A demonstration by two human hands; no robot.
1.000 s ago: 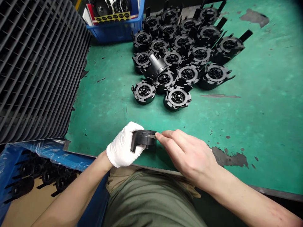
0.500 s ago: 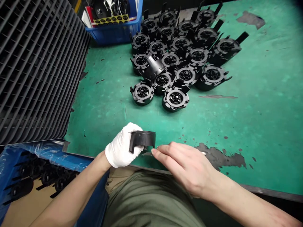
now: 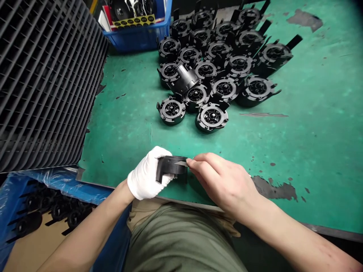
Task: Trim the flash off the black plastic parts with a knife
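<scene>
My left hand (image 3: 149, 175), in a white glove, grips a round black plastic part (image 3: 174, 165) above the front edge of the green table (image 3: 119, 132). Bare, my right hand (image 3: 224, 181) pinches a small thin blade (image 3: 180, 163) between thumb and finger. The blade's pointed end lies against the upper side of the black part. Several similar round black parts (image 3: 212, 116) stand grouped farther back, and one cone-topped piece (image 3: 185, 79) leans on them.
A blue bin (image 3: 136, 39) with parts and yellow labels is at the back. Stacked black grids (image 3: 48, 83) rise at the left. Below them, a plastic-lined blue crate (image 3: 65, 189) holds more black parts. Dark worn patches mark the table.
My right hand has moved up, bringing the blade from below the black part to its side. My left hand keeps its hold, nearly unmoved.
</scene>
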